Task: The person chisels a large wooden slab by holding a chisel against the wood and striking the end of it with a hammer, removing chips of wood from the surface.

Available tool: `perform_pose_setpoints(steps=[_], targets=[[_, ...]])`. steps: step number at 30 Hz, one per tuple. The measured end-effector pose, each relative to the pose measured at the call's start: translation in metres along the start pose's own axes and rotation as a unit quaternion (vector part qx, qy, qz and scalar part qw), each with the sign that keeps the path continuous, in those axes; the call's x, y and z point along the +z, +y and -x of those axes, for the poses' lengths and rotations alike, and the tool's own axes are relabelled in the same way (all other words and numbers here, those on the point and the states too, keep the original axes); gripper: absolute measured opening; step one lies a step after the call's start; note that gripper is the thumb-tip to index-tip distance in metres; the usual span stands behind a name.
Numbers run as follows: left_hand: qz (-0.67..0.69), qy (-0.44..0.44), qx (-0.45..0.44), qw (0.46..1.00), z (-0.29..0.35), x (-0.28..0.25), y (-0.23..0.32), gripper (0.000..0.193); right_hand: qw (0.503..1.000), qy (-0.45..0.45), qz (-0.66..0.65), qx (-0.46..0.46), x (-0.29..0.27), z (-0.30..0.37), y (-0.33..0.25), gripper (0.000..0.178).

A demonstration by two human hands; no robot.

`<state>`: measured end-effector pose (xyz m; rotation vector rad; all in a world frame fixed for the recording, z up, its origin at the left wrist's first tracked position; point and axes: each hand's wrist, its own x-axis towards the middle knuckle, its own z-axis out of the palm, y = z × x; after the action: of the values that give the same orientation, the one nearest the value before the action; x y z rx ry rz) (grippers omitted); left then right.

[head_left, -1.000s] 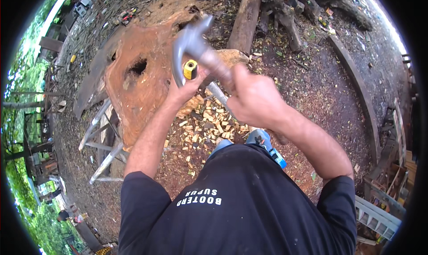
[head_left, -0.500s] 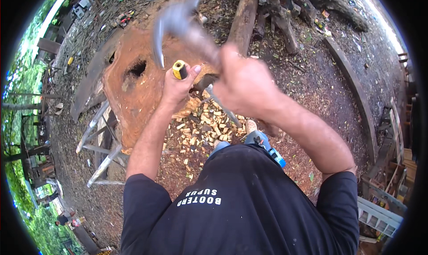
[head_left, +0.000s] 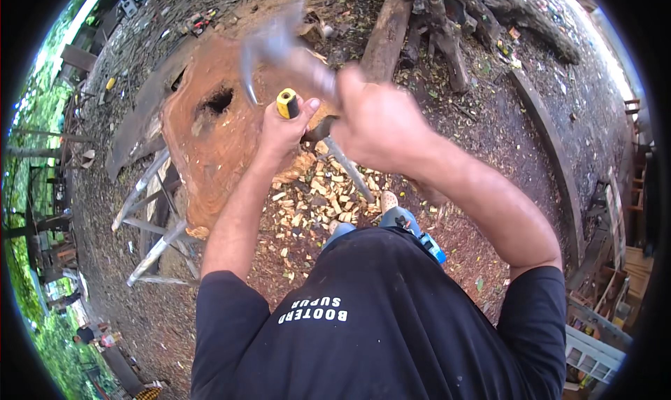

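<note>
My left hand point(head_left: 282, 133) is wrapped round the yellow and black handle of a chisel point(head_left: 286, 101), its butt end pointing up; the blade is hidden below my fist. Under it lies a thick reddish-brown wood slab point(head_left: 210, 159) with a dark hole point(head_left: 218, 101). My right hand point(head_left: 384, 124) grips a claw hammer point(head_left: 276, 47) by its handle, raised beside and above the chisel. Motion blurs the hammer's head, which stands apart from the chisel's butt.
Pale wood chips point(head_left: 332, 197) litter the ground by my feet. A light-coloured stand point(head_left: 155, 256) with slanted legs sits at the slab's left. Logs point(head_left: 447, 47) and a long beam point(head_left: 552, 148) lie at the far right; a ladder point(head_left: 594, 358) is near right.
Both hands keep their holds, and the hammer is again blurred above the slab at nearly the same height. The view has shifted slightly.
</note>
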<state>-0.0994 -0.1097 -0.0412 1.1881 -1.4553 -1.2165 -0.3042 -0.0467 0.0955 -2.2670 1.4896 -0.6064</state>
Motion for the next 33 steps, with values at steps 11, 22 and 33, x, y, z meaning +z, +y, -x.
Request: perform_pose_setpoints(steps=[11,22,33], targets=[[0.015,0.04,-0.043,0.998,-0.013,-0.006,-0.008,0.032,0.974,0.205,-0.094,-0.032,-0.068,-0.036,-0.007,0.023],[-0.008,0.064,-0.073,0.995,-0.006,-0.003,-0.011,0.031,0.987,-0.112,-0.002,0.114,-0.034,-0.042,0.008,0.05],[-0.027,0.052,-0.036,0.998,-0.007,-0.012,-0.03,0.03,0.979,-0.188,0.071,0.022,0.024,-0.031,0.016,0.042]])
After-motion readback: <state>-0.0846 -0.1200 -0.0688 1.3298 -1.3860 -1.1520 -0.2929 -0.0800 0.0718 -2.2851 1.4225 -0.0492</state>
